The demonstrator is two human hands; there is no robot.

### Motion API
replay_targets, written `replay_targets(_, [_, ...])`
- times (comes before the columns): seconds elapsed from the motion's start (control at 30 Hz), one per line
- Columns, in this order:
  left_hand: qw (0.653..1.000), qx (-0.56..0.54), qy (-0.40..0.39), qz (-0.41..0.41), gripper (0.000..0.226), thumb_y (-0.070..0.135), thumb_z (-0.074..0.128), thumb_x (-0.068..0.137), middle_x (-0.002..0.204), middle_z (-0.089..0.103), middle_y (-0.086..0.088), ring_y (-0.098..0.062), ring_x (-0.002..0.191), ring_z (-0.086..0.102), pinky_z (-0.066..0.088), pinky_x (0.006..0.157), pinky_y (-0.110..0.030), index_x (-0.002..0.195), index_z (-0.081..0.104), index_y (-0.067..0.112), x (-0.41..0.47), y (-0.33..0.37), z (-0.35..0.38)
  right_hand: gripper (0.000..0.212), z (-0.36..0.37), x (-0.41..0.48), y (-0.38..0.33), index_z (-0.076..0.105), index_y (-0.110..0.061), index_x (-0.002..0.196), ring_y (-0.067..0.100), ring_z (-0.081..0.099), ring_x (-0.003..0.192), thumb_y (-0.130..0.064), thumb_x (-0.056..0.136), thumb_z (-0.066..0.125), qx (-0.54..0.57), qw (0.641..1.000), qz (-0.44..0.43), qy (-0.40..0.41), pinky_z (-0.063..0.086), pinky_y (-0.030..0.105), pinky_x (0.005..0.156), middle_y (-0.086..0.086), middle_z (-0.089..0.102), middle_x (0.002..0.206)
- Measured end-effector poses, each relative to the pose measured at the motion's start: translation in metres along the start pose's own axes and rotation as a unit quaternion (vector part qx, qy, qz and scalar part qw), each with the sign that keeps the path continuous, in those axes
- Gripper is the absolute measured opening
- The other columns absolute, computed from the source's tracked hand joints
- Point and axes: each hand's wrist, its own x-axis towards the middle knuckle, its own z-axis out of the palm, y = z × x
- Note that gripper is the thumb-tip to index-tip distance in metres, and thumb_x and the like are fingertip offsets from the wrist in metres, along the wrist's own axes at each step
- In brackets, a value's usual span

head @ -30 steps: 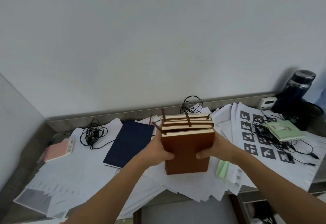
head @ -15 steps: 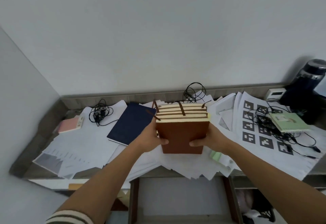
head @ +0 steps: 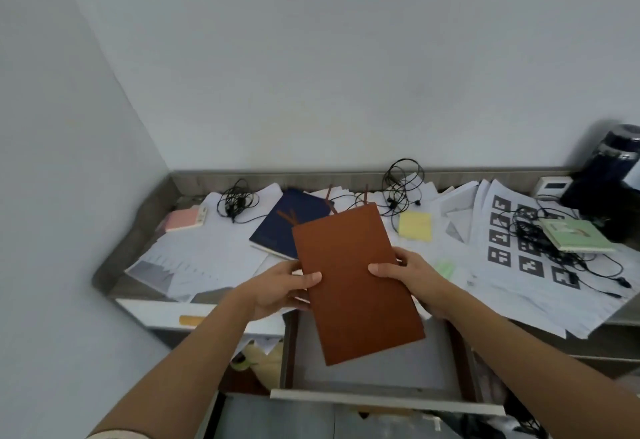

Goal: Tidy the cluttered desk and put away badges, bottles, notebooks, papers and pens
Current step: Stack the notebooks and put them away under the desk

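The left hand (head: 277, 291) and the right hand (head: 412, 279) both hold the brown notebook (head: 353, 276), one on each long side. Each thumb lies flat on top of the cover. The other fingers go under it, so they are hidden, but both hands are plainly gripping the book. Two hands keep it steady and flat. A few ribbons stick out of the far end, so more books may sit under the cover; I cannot tell.

The book hangs in the air, tilted a little. Its far end is beyond the fingertips, over the desk (head: 110, 279). Its near end is closer to the person than the thumbs, right above the open drawer (head: 381, 400). I think it is held there because the drawer is where it goes. The drawer floor below looks bare, so the book should fit if it is turned straight.

Past the fingertips lies a blue notebook (head: 287, 227), partly behind the brown one. Beyond the right fingers sits a yellow pad (head: 415, 225). Farther out on that side are a green notebook (head: 575, 234) and a dark bottle (head: 609, 168). Loose papers (head: 207, 258) spread out beyond the left fingers. All these are yet to be put away.
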Motion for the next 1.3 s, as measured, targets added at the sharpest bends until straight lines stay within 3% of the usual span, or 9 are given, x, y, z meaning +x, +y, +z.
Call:
replay_targets(0.2, [0.986, -0.085, 0.046, -0.135, 0.064, 0.062, 0.032, 0.096, 0.11, 0.07, -0.021, -0.037, 0.101, 0.068, 0.056, 0.083, -0.043, 0.122, 0.057, 0.009, -0.04, -0.084, -0.008, 0.043, 0.046, -0.036, 0.051, 0.064, -0.01, 0.12, 0.033, 0.071, 0.096, -0.039, 0.088, 0.066, 0.048, 0.986, 0.157, -0.041, 0.058, 0.04, 0.08, 0.015, 0.074, 0.106])
replay_targets(0.33, [0.969, 0.031, 0.174, -0.173, 0.042, 0.042, 0.042, 0.101, 0.101, 0.068, -0.014, -0.029, 0.089, 0.068, 0.055, 0.087, -0.042, 0.122, 0.058, 0.01, -0.045, -0.139, -0.006, 0.053, 0.051, -0.048, 0.078, 0.065, -0.005, 0.117, 0.033, 0.071, 0.088, -0.043, 0.08, 0.072, 0.064, 0.962, 0.258, -0.055, 0.056, 0.041, 0.083, 0.019, 0.073, 0.105])
replay_targets(0.43, [0.96, 0.14, 0.149, -0.193, 0.032, 0.028, 0.044, 0.1, 0.112, 0.06, -0.01, -0.024, 0.091, 0.063, 0.056, 0.082, -0.037, 0.128, 0.052, 0.012, -0.047, -0.166, 0.0, 0.063, 0.047, -0.053, 0.094, 0.065, 0.0, 0.116, 0.029, 0.07, 0.073, -0.041, 0.071, 0.076, 0.067, 0.952, 0.295, -0.044, 0.058, 0.036, 0.071, 0.019, 0.073, 0.091])
replay_targets(0.53, [0.958, 0.177, 0.13, -0.185, 0.042, 0.023, 0.047, 0.099, 0.119, 0.057, -0.009, -0.02, 0.094, 0.061, 0.054, 0.067, -0.027, 0.14, 0.044, 0.013, -0.044, -0.178, 0.01, 0.044, 0.038, -0.054, 0.107, 0.065, -0.002, 0.105, 0.027, 0.07, 0.063, -0.04, 0.084, 0.068, 0.102, 0.947, 0.303, -0.001, 0.058, 0.033, 0.061, 0.016, 0.073, 0.078])
replay_targets(0.73, [0.957, 0.193, 0.145, -0.158, 0.033, 0.021, 0.047, 0.099, 0.088, 0.06, -0.007, -0.017, 0.077, 0.056, 0.048, 0.061, -0.025, 0.128, 0.056, 0.008, -0.034, -0.189, 0.006, 0.051, 0.019, -0.03, 0.119, 0.063, -0.004, 0.112, 0.034, 0.069, 0.084, -0.045, 0.083, 0.069, 0.163, 0.94, 0.289, 0.084, 0.056, 0.041, 0.077, 0.018, 0.072, 0.094])
replay_targets(0.9, [0.955, 0.19, 0.168, -0.152, 0.029, 0.021, 0.052, 0.097, 0.095, 0.064, -0.009, -0.017, 0.08, 0.06, 0.053, 0.064, -0.025, 0.122, 0.061, 0.009, -0.031, -0.191, 0.009, 0.053, 0.011, -0.004, 0.129, 0.064, -0.007, 0.114, 0.036, 0.067, 0.102, -0.039, 0.075, 0.078, 0.209, 0.928, 0.282, 0.126, 0.054, 0.049, 0.09, 0.018, 0.07, 0.112])
replay_targets(1.07, [0.959, 0.141, 0.176, -0.17, 0.022, 0.017, 0.054, 0.097, 0.093, 0.061, -0.01, -0.017, 0.078, 0.06, 0.056, 0.074, -0.032, 0.109, 0.061, 0.0, -0.03, -0.189, 0.008, 0.045, 0.018, 0.022, 0.137, 0.062, -0.005, 0.118, 0.032, 0.065, 0.105, -0.025, 0.078, 0.074, 0.241, 0.923, 0.276, 0.117, 0.052, 0.044, 0.088, 0.017, 0.069, 0.112])
replay_targets(1.17, [0.965, 0.102, 0.156, -0.185, 0.01, 0.025, 0.057, 0.097, 0.092, 0.063, -0.01, -0.019, 0.079, 0.063, 0.057, 0.072, -0.03, 0.094, 0.059, 0.015, -0.035, -0.185, 0.006, 0.053, 0.025, 0.034, 0.145, 0.059, 0.0, 0.125, 0.031, 0.065, 0.103, -0.014, 0.076, 0.072, 0.21, 0.931, 0.284, 0.095, 0.052, 0.04, 0.085, 0.019, 0.065, 0.121])
replay_targets(1.3, [0.963, 0.055, 0.15, -0.218, 0.019, 0.029, 0.056, 0.097, 0.091, 0.067, -0.015, -0.025, 0.079, 0.067, 0.059, 0.077, -0.037, 0.102, 0.056, 0.01, -0.035, -0.188, 0.005, 0.057, 0.047, 0.052, 0.15, 0.058, 0.003, 0.126, 0.029, 0.065, 0.099, -0.008, 0.071, 0.069, 0.198, 0.932, 0.298, 0.053, 0.051, 0.037, 0.083, 0.018, 0.067, 0.116])
